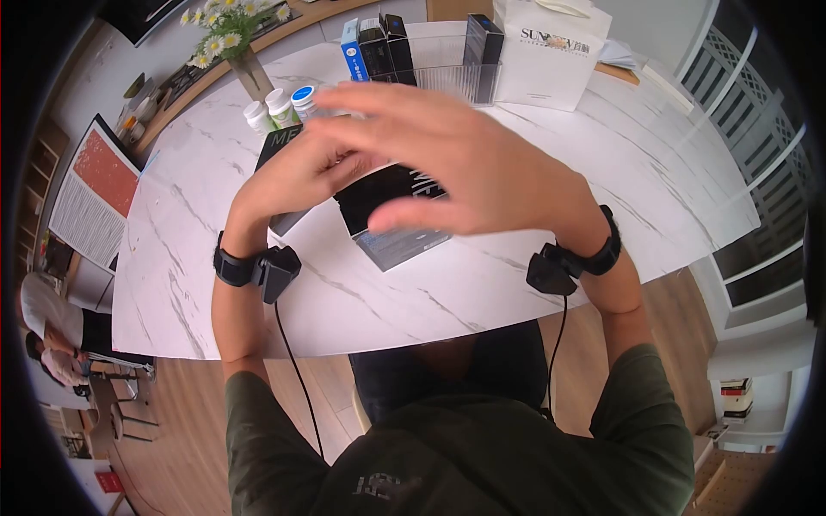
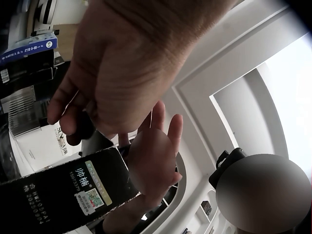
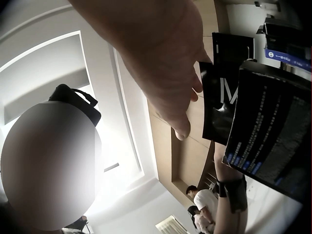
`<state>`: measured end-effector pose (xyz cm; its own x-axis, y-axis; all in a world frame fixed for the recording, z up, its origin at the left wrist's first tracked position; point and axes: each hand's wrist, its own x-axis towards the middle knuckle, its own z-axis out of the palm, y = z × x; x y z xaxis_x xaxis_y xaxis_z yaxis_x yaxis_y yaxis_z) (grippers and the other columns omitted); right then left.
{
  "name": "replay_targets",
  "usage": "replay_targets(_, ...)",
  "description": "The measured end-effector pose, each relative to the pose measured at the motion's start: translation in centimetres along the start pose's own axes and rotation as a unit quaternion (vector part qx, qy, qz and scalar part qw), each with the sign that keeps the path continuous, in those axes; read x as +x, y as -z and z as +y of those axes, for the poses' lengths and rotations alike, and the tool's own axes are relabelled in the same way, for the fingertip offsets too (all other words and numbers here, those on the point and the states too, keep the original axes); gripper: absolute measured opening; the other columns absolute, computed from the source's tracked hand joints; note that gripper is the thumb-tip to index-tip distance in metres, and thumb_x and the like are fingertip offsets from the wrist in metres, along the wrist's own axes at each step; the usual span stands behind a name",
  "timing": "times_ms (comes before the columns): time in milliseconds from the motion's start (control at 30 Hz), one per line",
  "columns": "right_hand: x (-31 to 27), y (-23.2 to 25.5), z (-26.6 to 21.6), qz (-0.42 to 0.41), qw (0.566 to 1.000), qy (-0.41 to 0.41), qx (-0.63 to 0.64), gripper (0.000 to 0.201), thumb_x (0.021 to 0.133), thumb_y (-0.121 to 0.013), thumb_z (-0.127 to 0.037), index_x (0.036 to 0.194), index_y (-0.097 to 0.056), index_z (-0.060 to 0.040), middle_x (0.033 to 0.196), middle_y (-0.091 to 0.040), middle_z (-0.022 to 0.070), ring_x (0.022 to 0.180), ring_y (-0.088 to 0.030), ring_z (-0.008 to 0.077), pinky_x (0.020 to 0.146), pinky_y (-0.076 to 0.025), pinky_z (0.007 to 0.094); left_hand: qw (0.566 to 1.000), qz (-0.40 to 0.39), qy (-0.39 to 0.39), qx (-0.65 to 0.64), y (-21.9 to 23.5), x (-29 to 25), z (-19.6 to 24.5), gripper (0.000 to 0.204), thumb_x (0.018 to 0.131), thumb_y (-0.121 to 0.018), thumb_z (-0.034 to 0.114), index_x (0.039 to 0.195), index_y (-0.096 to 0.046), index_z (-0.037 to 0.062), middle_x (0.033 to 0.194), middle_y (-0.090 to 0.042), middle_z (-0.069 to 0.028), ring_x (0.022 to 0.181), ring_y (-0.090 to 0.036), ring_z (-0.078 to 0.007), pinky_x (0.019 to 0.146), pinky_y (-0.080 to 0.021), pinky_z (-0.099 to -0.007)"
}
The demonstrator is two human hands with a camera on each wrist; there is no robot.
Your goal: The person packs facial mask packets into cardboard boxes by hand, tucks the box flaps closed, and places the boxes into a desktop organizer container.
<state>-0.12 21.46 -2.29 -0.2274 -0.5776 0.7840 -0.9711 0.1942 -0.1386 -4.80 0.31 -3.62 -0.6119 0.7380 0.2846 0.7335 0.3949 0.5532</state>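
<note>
A: The right hand (image 1: 471, 159) is raised nearest the head camera; is anything held in it?

B: Nothing is seen gripped: its fingers are stretched out, the thumb spread well away. The left hand (image 1: 297, 172) is partly covered by it, so whether anything is pinched there cannot be told.

A: And what is set below?

B: Two boxes, both black, on the table (image 1: 482, 301): the right box (image 1: 366, 202) under the hands, the left box (image 1: 288, 222) near it, partly hidden by the left hand.

A: What could go wrong?

B: The right box could be knocked askew if the right hand were lowered carelessly, since its top is partly masked. If the left box were pushed back, the bottles (image 1: 280, 107) could be tipped.

A: How many bottles?

B: Three, near one vase (image 1: 251, 77) of flowers (image 1: 231, 40). Farther right, at one clear holder (image 1: 447, 82), one blue box (image 1: 354, 52) and three dark boxes (image 1: 483, 41) are counted; beside it, one bag (image 1: 551, 56).
</note>
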Motion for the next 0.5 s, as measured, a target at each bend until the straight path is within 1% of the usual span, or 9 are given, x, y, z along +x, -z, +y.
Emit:
replay_targets(67, -0.6, 0.3, -0.8, -0.144, 0.987, -0.005, -0.069, 0.058, 0.073, -0.071, -0.023, 0.123, -0.048, -0.0036, 0.135, -0.038, 0.0154, 0.124, -0.039, 0.0312, 0.097, -0.037, 0.0438, 0.999, -0.044, -0.012, 0.014, 0.7, 0.1, -0.3, 0.02, 0.084, -0.057, 0.006, 0.102, -0.06, -0.0012, 0.088, -0.062, -0.0142, 0.077, -0.056, -0.0268, 0.072, -0.045, -0.0327)
replay_targets(100, -1.0, 0.3, -1.0, -0.144, 0.987, -0.006, -0.07, 0.058, 0.073, -0.071, -0.023, 0.123, -0.048, -0.0036, 0.135, -0.038, 0.0154, 0.124, -0.039, 0.0312, 0.097, -0.037, 0.0438, 0.997, -0.066, -0.018, 0.021, 0.9, 0.2, -0.4, 0.019, 0.084, -0.056, 0.005, 0.101, -0.06, -0.0018, 0.088, -0.062, -0.0146, 0.077, -0.056, -0.0272, 0.072, -0.045, -0.0329)
replay_targets(133, -1.4, 0.1, -1.1, -0.179, 0.981, -0.018, -0.075, 0.062, 0.072, -0.072, -0.024, 0.124, -0.046, -0.002, 0.138, -0.034, 0.0164, 0.127, -0.034, 0.0328, 0.098, -0.035, 0.0467, 0.997, -0.066, -0.018, 0.021, 0.8, 0.3, -0.6, 0.019, 0.084, -0.056, 0.005, 0.101, -0.06, -0.0018, 0.088, -0.062, -0.0146, 0.077, -0.056, -0.0272, 0.072, -0.045, -0.0329)
replay_targets(200, -1.6, 0.4, -1.7, -0.236, 0.968, -0.051, -0.076, 0.069, 0.07, -0.074, -0.025, 0.127, -0.043, 0.0006, 0.142, -0.027, 0.0181, 0.132, -0.027, 0.0358, 0.101, -0.032, 0.0504, 0.996, -0.053, -0.061, 0.031, 0.2, 0.5, -1.3, 0.018, 0.084, -0.054, 0.004, 0.101, -0.058, -0.003, 0.089, -0.061, -0.0146, 0.08, -0.056, -0.0287, 0.074, -0.046, -0.0336)
replay_targets(233, -1.7, 0.4, -1.6, -0.235, 0.968, -0.051, -0.077, 0.069, 0.07, -0.074, -0.025, 0.127, -0.043, 0.0006, 0.142, -0.027, 0.0181, 0.132, -0.027, 0.0358, 0.101, -0.032, 0.0504, 0.995, -0.046, -0.082, 0.036, 0.1, 0.5, -1.4, 0.018, 0.084, -0.053, 0.003, 0.1, -0.058, -0.0036, 0.09, -0.061, -0.0146, 0.082, -0.057, -0.0294, 0.075, -0.046, -0.0339)
replay_targets(367, -2.2, 0.7, -1.5, -0.237, 0.967, -0.061, -0.074, 0.067, 0.072, -0.072, -0.024, 0.126, -0.043, 0.0008, 0.142, -0.027, 0.018, 0.132, -0.026, 0.0354, 0.102, -0.032, 0.051, 0.995, -0.056, -0.075, 0.02, 0.4, 0.5, -0.7, 0.018, 0.085, -0.052, 0.003, 0.102, -0.057, -0.0024, 0.089, -0.061, -0.0149, 0.081, -0.058, -0.0295, 0.074, -0.047, -0.0348)
replay_targets(433, -2.3, 1.1, -1.5, -0.24, 0.966, -0.067, -0.071, 0.067, 0.072, -0.072, -0.023, 0.127, -0.042, 0.0007, 0.142, -0.027, 0.0178, 0.133, -0.026, 0.0346, 0.102, -0.031, 0.0515, 0.997, -0.07, -0.028, 0.014, 0.7, 0.5, -0.6, 0.024, 0.085, -0.052, 0.002, 0.108, -0.057, -0.0008, 0.093, -0.062, -0.0151, 0.082, -0.059, -0.0284, 0.075, -0.047, -0.0342)
replay_targets(467, -2.3, 1.4, -1.6, -0.241, 0.966, -0.07, -0.067, 0.066, 0.073, -0.071, -0.023, 0.127, -0.041, 0.001, 0.14, -0.03, 0.0173, 0.131, -0.029, 0.0333, 0.102, -0.031, 0.0515, 0.997, -0.071, -0.028, 0.014, 0.7, 0.5, -0.4, 0.024, 0.085, -0.052, 0.002, 0.108, -0.057, -0.0008, 0.093, -0.062, -0.0151, 0.082, -0.059, -0.0284, 0.075, -0.047, -0.0342)
replay_targets(500, -2.2, 1.7, -1.7, -0.242, 0.965, -0.073, -0.062, 0.065, 0.074, -0.07, -0.023, 0.127, -0.04, 0.0012, 0.138, -0.033, 0.0169, 0.13, -0.032, 0.032, 0.103, -0.031, 0.0515, 0.998, -0.053, -0.038, -0.001, 0.6, 0.6, -0.2, 0.027, 0.085, -0.052, 0.001, 0.112, -0.056, 0.0006, 0.095, -0.063, -0.0144, 0.083, -0.059, -0.0263, 0.076, -0.047, -0.033)
